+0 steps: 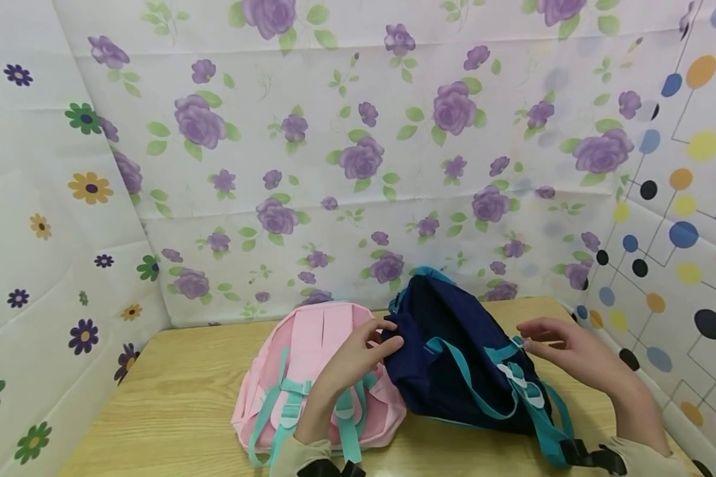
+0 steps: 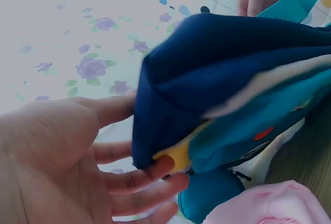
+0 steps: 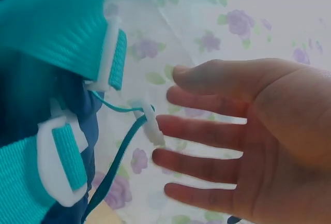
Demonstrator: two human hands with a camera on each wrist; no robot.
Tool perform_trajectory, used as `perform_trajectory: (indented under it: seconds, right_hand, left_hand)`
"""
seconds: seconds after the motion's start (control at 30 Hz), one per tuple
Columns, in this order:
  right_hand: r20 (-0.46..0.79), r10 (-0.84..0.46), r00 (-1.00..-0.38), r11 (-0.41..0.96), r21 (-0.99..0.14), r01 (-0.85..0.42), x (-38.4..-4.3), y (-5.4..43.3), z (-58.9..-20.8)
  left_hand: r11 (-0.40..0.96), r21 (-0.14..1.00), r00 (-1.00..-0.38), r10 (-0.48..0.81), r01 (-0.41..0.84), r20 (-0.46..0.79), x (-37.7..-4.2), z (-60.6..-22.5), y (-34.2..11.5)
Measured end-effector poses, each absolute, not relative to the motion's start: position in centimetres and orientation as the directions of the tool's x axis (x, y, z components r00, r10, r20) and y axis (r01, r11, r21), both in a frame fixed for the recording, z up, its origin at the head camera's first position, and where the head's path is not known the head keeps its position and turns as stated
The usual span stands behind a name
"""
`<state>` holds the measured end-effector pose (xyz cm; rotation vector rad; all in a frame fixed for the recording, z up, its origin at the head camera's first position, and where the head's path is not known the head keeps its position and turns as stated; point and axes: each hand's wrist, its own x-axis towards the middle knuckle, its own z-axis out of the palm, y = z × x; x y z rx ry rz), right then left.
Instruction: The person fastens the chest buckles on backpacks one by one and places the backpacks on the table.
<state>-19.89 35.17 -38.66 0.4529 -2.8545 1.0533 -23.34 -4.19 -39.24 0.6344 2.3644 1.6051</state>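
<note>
A navy backpack (image 1: 447,338) with teal straps lies tilted on its side on the table. Its back and straps face me in the head view, while the left wrist view shows its teal front panel (image 2: 232,131) with a yellow patch. My left hand (image 1: 358,354) is at the left end of this backpack, thumb and loosely extended fingers (image 2: 137,181) right at the navy fabric. On the other side, my right hand (image 1: 579,348) stands beside the strap buckles. Its fingers (image 3: 201,133) are straight and spread, close to a white strap buckle (image 3: 150,123), with nothing in the palm.
Left of the navy backpack, a pink backpack (image 1: 328,338) with mint straps lies on the wooden table (image 1: 179,397), partly behind my left forearm. Flowered sheeting (image 1: 334,165) hangs along the back. A dotted sheet (image 1: 680,232) closes the right side.
</note>
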Motion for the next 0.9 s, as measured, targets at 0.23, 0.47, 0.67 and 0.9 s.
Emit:
perform_trajectory:
  seconds: [0.23,0.47,0.67,0.9]
  right_hand:
    - [0.029,-0.246,-0.969,0.715,-0.669,-0.201,-20.5,36.5,-40.5]
    - [-0.104,-0.247,-0.963,0.754,-0.645,-0.124,-21.0,37.6,-41.9]
    - [-0.209,-0.193,-0.959,0.807,-0.59,-0.033,-21.5,38.1,-43.1]
    - [-0.194,-0.18,-0.964,0.806,-0.591,-0.031,-21.7,38.9,-43.4]
  left_hand:
    - [0.377,0.902,-0.877,0.481,0.209,0.003,-23.5,-39.7,-4.0]
    - [0.426,0.88,-0.876,0.481,0.21,-0.024,-23.6,-40.4,-3.7]
    - [0.455,0.866,-0.88,0.473,0.207,-0.038,-23.6,-41.0,-3.1]
    - [0.49,0.849,-0.88,0.47,0.195,-0.069,-23.8,-42.0,-1.7]
